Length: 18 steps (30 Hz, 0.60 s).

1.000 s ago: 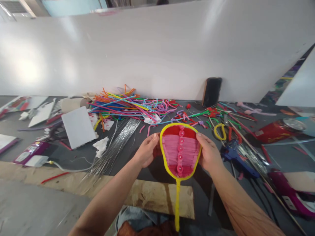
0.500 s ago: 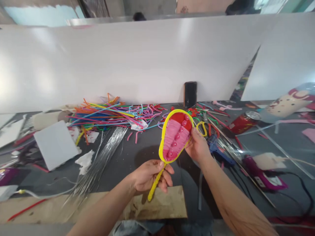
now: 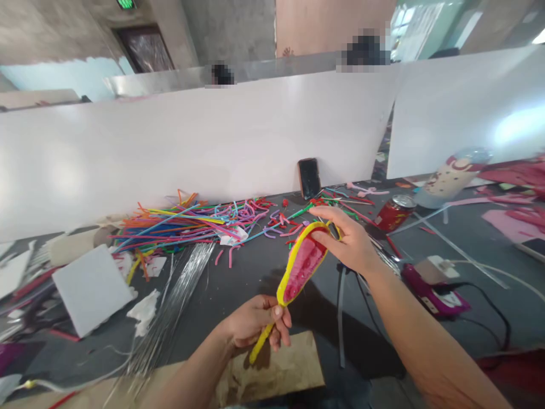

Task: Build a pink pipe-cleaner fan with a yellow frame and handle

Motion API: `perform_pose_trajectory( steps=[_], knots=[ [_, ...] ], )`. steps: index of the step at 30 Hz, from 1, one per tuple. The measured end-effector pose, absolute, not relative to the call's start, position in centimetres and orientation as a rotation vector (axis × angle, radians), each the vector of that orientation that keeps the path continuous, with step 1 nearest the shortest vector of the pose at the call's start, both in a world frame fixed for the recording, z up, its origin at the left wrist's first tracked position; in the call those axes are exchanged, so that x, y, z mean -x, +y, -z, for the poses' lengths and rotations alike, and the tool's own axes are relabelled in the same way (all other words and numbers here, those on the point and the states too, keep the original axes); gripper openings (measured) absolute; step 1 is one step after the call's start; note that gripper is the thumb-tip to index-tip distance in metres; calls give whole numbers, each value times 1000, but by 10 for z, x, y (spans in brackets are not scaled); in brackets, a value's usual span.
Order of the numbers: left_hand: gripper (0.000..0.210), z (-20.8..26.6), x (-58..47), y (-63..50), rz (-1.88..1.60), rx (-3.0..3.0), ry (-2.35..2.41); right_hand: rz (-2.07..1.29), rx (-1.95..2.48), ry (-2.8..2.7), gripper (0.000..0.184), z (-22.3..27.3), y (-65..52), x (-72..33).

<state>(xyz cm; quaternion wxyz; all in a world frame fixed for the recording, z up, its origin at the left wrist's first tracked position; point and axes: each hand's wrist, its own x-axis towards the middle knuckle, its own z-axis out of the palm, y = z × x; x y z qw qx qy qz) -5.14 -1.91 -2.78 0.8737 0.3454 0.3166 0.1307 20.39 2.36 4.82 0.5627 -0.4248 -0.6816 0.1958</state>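
Above the dark table, a paddle-shaped craft piece with a fuzzy yellow rim and stem is held tilted. Its inner face is pleated pink with red towards the top and a row of small beads. My left hand pinches the yellow stem just below the head, and the stem's end pokes out under the fingers. At the upper right rim, my right hand grips the piece, thumb on the inner face and fingers behind the edge. That hand hides part of the top.
Coloured pipe cleaners lie heaped at the back left, beside thin metal wires. A phone leans on the white partition. To the right are a red can, a bottle and a purple power strip with cables.
My right hand has shifted up to the top rim, thumb now inside. The craft piece has turned to a narrower angle and tipped right. The camera view has moved.
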Motion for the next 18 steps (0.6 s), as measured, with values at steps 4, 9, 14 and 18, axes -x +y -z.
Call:
perform_pose_trajectory(
  steps=[4,9,14,18],
  knots=[
    [52,30,51,-19,-231,-749,661,-301,1032,-1679,16,-62,17,-200],
    [51,30,52,-19,-229,-763,648,-200,986,-1693,12,-58,14,-202],
    [50,30,53,-19,-201,-782,624,-186,964,-1708,14,-57,12,-207],
    [51,31,53,-18,-188,-787,642,-251,982,-1681,14,-55,11,-209]
  ],
)
